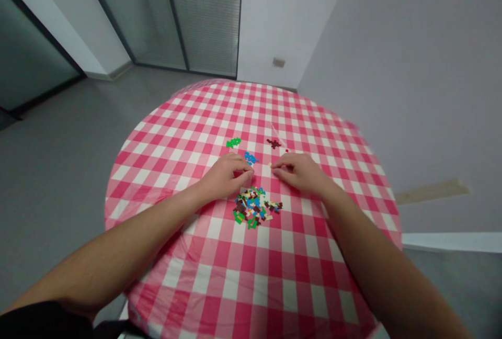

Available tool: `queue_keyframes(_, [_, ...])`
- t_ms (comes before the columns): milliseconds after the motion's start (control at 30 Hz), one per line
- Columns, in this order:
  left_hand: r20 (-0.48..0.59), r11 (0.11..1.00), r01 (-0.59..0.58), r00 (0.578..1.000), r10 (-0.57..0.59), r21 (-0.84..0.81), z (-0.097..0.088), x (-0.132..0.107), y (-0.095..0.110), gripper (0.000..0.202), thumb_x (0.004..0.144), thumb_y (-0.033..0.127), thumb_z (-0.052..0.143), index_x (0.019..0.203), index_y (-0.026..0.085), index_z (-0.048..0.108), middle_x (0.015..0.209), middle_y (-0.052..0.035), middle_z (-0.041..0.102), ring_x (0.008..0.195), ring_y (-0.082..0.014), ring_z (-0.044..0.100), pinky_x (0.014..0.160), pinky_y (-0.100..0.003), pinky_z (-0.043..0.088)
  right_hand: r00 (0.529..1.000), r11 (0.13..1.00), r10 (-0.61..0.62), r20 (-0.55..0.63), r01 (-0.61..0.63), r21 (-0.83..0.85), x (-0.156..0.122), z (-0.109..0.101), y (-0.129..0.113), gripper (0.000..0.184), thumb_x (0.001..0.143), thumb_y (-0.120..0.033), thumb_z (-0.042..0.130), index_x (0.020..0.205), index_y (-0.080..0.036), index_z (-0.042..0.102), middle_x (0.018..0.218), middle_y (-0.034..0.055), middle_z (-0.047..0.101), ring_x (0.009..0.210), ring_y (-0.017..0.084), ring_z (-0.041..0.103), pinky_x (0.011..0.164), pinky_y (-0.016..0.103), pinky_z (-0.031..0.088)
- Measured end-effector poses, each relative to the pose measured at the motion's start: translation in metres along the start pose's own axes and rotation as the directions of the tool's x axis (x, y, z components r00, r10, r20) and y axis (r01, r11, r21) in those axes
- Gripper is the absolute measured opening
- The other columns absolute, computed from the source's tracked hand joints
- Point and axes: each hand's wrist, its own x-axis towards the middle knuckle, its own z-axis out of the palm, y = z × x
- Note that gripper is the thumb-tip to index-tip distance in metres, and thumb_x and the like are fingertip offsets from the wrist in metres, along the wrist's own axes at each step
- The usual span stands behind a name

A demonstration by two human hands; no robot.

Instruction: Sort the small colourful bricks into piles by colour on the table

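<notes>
Currently: mixed pile (pixel 254 205) of small pieces on table (pixel 243 266), nearer than both hands | green group (pixel 234 143), blue group (pixel 250 158), brown group (pixel 273 143) farther out | left hand (pixel 225 176), right hand (pixel 300 172): grips nearly together, cannot tell if clamped on anything | advisable: light fingertip pinch, wrists clear of groups

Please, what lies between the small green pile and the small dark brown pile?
In the head view, only checkered tablecloth shows directly between the green pile and the dark brown pile; the blue pile lies off that line, nearer the camera.
</notes>
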Motion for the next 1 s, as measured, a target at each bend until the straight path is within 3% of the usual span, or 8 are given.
queue_keyframes(33, [-0.005,1.0,0.001,1.0,-0.001,0.0,0.0,0.0,0.0,0.018,0.09,0.02,0.057,0.077,0.019,0.07,0.08,-0.0034,0.073,0.083,-0.0193,0.064,0.082,-0.036,0.047,0.994,0.997,-0.004,0.111,-0.004,0.071,-0.004,-0.005,-0.003,0.018,0.083,-0.022,0.06,0.089,-0.019,0.076,0.088,0.006,0.076,0.079,0.02,0.068,0.072,0.031,0.05])
queue_keyframes(133, [-0.01,1.0,-0.003,1.0,0.003,0.001,0.001,0.001,-0.001,0.019,0.09,0.022,0.057,0.077,0.018,0.07,0.08,-0.0039,0.073,0.082,-0.0193,0.063,0.081,-0.036,0.047,0.893,0.985,-0.042,0.449,-0.039,0.171,-0.011,-0.018,-0.013,0.017,0.078,-0.019,0.063,0.088,-0.02,0.077,0.081,0.0031,0.075,0.068,0.015,0.065,0.062,0.025,0.047])
queue_keyframes(233, [-0.011,1.0,-0.003,1.0,0.003,-0.001,0.002,0.001,-0.001,0.019,0.09,0.021,0.057,0.077,0.018,0.07,0.079,-0.004,0.072,0.081,-0.0193,0.063,0.08,-0.036,0.047,0.821,0.984,-0.037,0.569,-0.07,0.166,-0.014,-0.022,-0.019,0.024,0.074,-0.013,0.062,0.091,-0.019,0.078,0.079,0.0026,0.074,0.064,0.013,0.062,0.057,0.022,0.044])
queue_keyframes(533, [-0.026,1.0,0.0,1.0,0.0,0.003,0.002,0.001,0.0,0.018,0.089,0.021,0.058,0.077,0.018,0.071,0.078,-0.0039,0.072,0.08,-0.0192,0.063,0.079,-0.036,0.048,0.797,0.985,-0.085,0.598,-0.024,0.172,-0.013,-0.016,-0.021,0.026,0.072,-0.007,0.061,0.087,-0.018,0.079,0.079,0.0028,0.073,0.066,0.013,0.062,0.059,0.022,0.044])
queue_keyframes(733, [-0.018,1.0,0.021,1.0,-0.021,0.0,0.002,0.001,0.001,0.017,0.089,0.021,0.059,0.078,0.018,0.071,0.079,-0.004,0.072,0.081,-0.0193,0.063,0.08,-0.036,0.048,0.821,0.978,-0.103,0.562,-0.02,0.209,-0.012,-0.015,-0.022,0.022,0.077,-0.01,0.057,0.086,-0.016,0.077,0.083,0.0052,0.075,0.071,0.015,0.065,0.064,0.023,0.047])
queue_keyframes(867, [-0.014,0.999,0.038,0.999,-0.038,-0.004,0.002,0.001,0.002,0.017,0.089,0.021,0.058,0.078,0.019,0.071,0.079,-0.0037,0.072,0.083,-0.0193,0.064,0.081,-0.036,0.048,0.872,0.966,-0.101,0.478,-0.029,0.258,-0.011,-0.013,-0.016,0.019,0.08,-0.016,0.057,0.088,-0.017,0.075,0.086,0.0049,0.075,0.074,0.016,0.067,0.068,0.026,0.05])
queue_keyframes(1000, [0.001,1.0,0.03,1.0,-0.03,-0.006,0.001,0.001,0.003,0.017,0.089,0.02,0.058,0.078,0.02,0.071,0.081,-0.0035,0.073,0.084,-0.0196,0.064,0.082,-0.037,0.048,0.957,0.904,0.017,0.288,-0.138,0.406,-0.008,-0.001,-0.01,0.013,0.078,-0.022,0.063,0.086,-0.018,0.073,0.079,0.0031,0.074,0.07,0.016,0.066,0.066,0.027,0.051])
